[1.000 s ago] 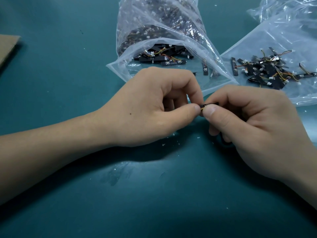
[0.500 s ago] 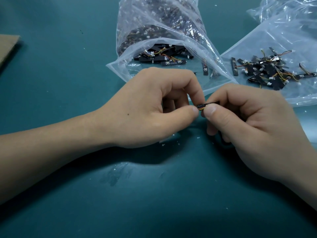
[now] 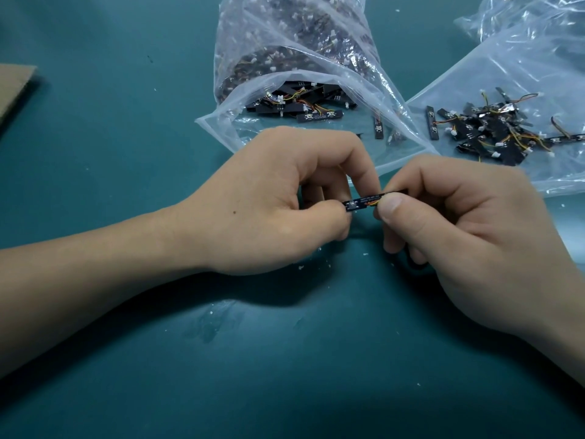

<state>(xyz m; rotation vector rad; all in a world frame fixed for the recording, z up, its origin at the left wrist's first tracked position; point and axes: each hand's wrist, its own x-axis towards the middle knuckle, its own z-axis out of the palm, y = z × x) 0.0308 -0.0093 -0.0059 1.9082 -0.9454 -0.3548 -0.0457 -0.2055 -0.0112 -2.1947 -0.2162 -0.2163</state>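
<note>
strip: small black circuit strip (image 3: 364, 202), held level just in front of the open bag (image 3: 300, 99)
left hand (image 3: 272, 201): thumb and fingers curled, pinching strip's left end
right hand (image 3: 468, 236): thumb and forefinger pinching its right end, orange wires there
loose strips (image 3: 493, 128): right of open bag, on flat plastic
</note>
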